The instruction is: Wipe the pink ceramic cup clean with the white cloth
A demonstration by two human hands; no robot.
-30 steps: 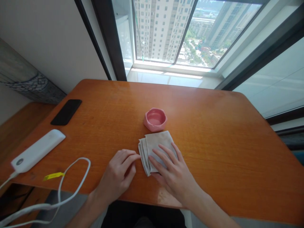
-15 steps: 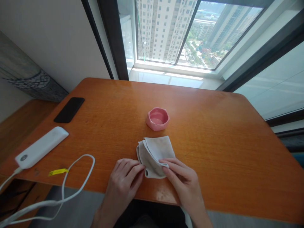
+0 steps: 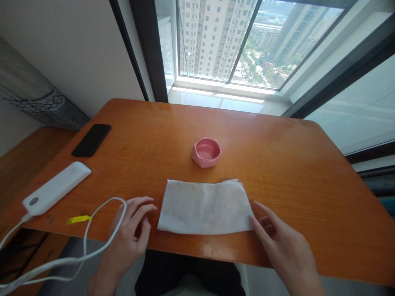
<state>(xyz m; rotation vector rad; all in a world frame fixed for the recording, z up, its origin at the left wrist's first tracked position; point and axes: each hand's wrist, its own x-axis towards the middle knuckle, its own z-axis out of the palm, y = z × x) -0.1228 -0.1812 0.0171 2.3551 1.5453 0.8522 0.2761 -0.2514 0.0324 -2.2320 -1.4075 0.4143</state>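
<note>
A whitish cloth [image 3: 205, 209] lies on the table near its front edge, folded into a wide rectangle with small dark specks. My left hand [image 3: 131, 226] is just left of the cloth, apart from it, with fingers curved and spread and nothing in them. A white cable [image 3: 115, 234] crosses in front of that hand's wrist side. On the other side, my right hand [image 3: 282, 240] is at the cloth's right edge, thumb and fingers apart; a fingertip is at or touching the edge. Behind the cloth stands a pink faceted bowl [image 3: 206, 153].
A black phone [image 3: 91, 140] lies at the table's left side. Nearer me is a white power bank [image 3: 57, 189] with a cable plugged in and a yellow tag [image 3: 78, 219]. The wooden table [image 3: 308, 176] reaches toward a window [image 3: 222, 41].
The cloth has gone from a small folded bundle to a wider rectangle. Both hands have let go and moved outward, left hand to the left, right hand to the right.
</note>
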